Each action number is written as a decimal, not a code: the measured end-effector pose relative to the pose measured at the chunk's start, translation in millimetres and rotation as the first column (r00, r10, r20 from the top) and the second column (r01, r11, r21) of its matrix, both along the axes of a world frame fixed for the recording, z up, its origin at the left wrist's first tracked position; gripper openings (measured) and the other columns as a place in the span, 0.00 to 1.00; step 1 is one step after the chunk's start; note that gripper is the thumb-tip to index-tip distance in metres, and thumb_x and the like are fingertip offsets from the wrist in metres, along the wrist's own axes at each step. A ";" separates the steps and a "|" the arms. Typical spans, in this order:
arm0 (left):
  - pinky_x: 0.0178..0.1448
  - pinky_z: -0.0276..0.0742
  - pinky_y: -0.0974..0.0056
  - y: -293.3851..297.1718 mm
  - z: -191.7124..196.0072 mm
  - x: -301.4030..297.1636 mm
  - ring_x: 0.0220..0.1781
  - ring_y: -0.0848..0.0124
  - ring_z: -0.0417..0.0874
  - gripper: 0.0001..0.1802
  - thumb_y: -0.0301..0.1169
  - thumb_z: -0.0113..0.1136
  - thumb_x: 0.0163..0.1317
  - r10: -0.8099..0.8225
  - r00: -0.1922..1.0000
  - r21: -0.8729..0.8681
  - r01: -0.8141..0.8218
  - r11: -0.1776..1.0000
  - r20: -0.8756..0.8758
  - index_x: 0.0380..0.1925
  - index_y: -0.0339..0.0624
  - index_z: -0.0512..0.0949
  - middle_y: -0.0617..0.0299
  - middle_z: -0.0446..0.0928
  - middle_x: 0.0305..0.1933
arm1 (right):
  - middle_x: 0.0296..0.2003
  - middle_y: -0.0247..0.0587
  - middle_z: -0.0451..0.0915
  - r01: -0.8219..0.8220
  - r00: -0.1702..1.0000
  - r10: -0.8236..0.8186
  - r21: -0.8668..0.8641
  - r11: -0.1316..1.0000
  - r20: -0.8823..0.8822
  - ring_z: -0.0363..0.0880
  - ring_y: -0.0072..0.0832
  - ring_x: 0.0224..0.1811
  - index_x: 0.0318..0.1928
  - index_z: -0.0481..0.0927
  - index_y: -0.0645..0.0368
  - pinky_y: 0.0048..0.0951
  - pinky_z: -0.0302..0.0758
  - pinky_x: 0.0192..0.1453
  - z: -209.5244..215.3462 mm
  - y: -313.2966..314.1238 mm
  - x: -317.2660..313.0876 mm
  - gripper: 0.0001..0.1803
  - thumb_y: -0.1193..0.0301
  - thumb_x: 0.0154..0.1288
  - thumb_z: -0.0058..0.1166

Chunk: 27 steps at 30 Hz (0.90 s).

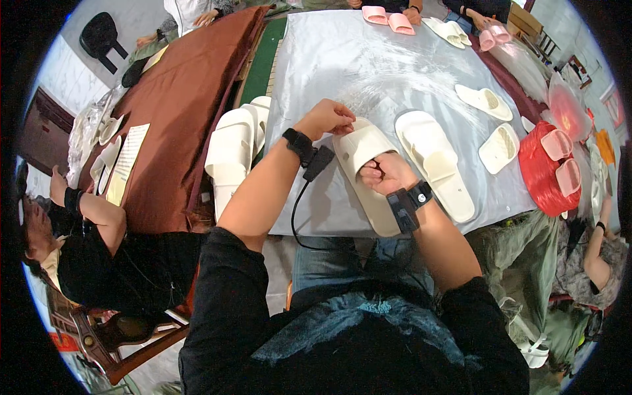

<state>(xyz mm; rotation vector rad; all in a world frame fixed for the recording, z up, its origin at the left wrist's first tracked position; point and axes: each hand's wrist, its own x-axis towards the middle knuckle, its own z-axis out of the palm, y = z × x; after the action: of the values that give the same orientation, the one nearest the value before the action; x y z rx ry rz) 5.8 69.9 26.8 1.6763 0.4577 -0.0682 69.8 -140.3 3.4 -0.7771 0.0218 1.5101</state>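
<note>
A cream slide slipper (pixel 364 146) lies on the grey-covered table in front of me, its toe end pointing away. My left hand (pixel 327 119) is at the toe end, fingertips pinched together by the strap's front edge. Whatever is in that pinch, if anything, is too small to make out. My right hand (pixel 390 174) is closed at the strap's rear opening, with curled fingers against the strap edge. Right beside it lies a second cream slide slipper (pixel 428 141). Several more cream slippers (pixel 230 153) are stacked at the table's left edge.
Smaller cream slippers (pixel 498 149) lie at the right, near a red roll of plastic twine (pixel 541 194) with pink slippers (pixel 567 178) on it. Pink slippers (pixel 400 24) sit at the far edge. A brown-covered table (pixel 178 145) adjoins on the left. Co-workers sit around.
</note>
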 end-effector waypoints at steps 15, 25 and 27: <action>0.33 0.77 0.67 -4.5 8.0 -12.5 0.26 0.73 0.80 0.15 0.34 0.63 0.58 -0.082 0.996 0.345 0.066 0.936 0.033 0.32 0.30 0.83 0.58 0.80 0.25 | 0.14 0.33 0.61 -0.054 0.989 0.062 -0.058 0.997 0.135 0.56 0.22 0.11 0.26 0.64 0.58 0.24 0.53 0.16 11.4 0.5 -3.3 0.12 0.73 0.70 0.39; 0.26 0.62 0.69 -6.2 -4.4 2.0 0.23 0.78 0.65 0.17 0.42 0.65 0.57 -0.191 0.976 0.093 0.201 0.975 -0.103 0.36 0.37 0.83 0.71 0.70 0.22 | 0.23 0.33 0.66 0.092 0.994 -0.094 0.025 0.995 0.058 0.62 0.20 0.20 0.37 0.70 0.58 0.21 0.58 0.22 -3.8 -7.1 -3.3 0.04 0.72 0.69 0.45; 0.25 0.58 0.70 -13.2 3.3 -1.1 0.22 0.79 0.64 0.16 0.41 0.66 0.58 -0.202 0.975 0.116 0.212 0.970 -0.093 0.34 0.39 0.83 0.72 0.67 0.20 | 0.25 0.35 0.69 0.054 0.979 -0.058 0.026 0.998 0.197 0.63 0.21 0.21 0.38 0.70 0.60 0.21 0.59 0.23 6.4 -17.9 -7.4 0.04 0.72 0.68 0.45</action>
<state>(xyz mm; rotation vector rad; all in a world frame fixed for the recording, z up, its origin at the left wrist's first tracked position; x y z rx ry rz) 4.7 56.7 30.1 1.8459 0.3517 -0.2662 62.4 -158.2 9.7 -0.8993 -0.1197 1.3726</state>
